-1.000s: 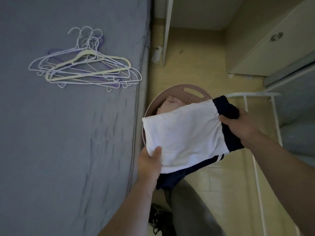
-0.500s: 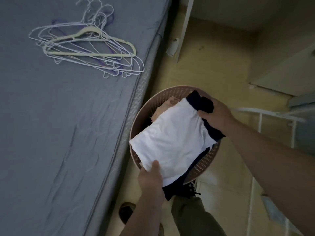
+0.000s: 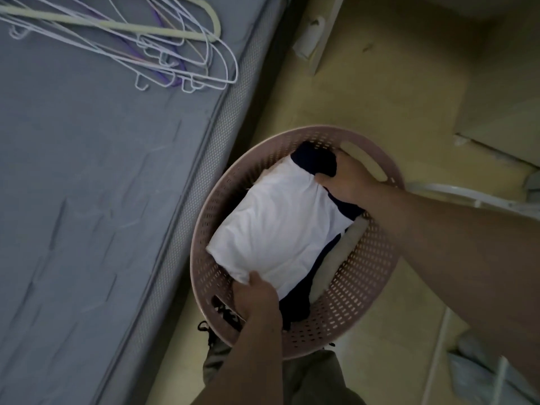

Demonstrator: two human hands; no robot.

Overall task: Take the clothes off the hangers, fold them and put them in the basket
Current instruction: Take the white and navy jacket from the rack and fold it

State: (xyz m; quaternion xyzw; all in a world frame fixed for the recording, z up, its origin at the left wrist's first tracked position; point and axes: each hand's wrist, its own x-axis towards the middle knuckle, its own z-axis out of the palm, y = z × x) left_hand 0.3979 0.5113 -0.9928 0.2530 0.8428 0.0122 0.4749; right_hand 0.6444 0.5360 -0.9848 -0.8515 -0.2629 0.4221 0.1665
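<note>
A folded white and navy garment [image 3: 280, 226] lies inside the round pink perforated basket [image 3: 365, 273] on the floor, on top of other folded clothes. My left hand [image 3: 257, 299] grips its near white corner, thumb on top. At the far end my right hand [image 3: 347, 179] holds the navy edge, thumb on the white cloth. A beige garment [image 3: 339, 258] shows beneath at the right. Several bare hangers [image 3: 163, 48], white, cream and purple, lie piled on the grey bed.
The grey mattress [image 3: 87, 214] fills the left, its edge running beside the basket. A white metal rack [image 3: 467, 197] stands right of the basket. Cabinets [image 3: 502, 106] are at the upper right. Yellow floor surrounds the basket.
Both hands have lowered the folded garment from above the basket's rim down into the basket. The view has moved closer and downward.
</note>
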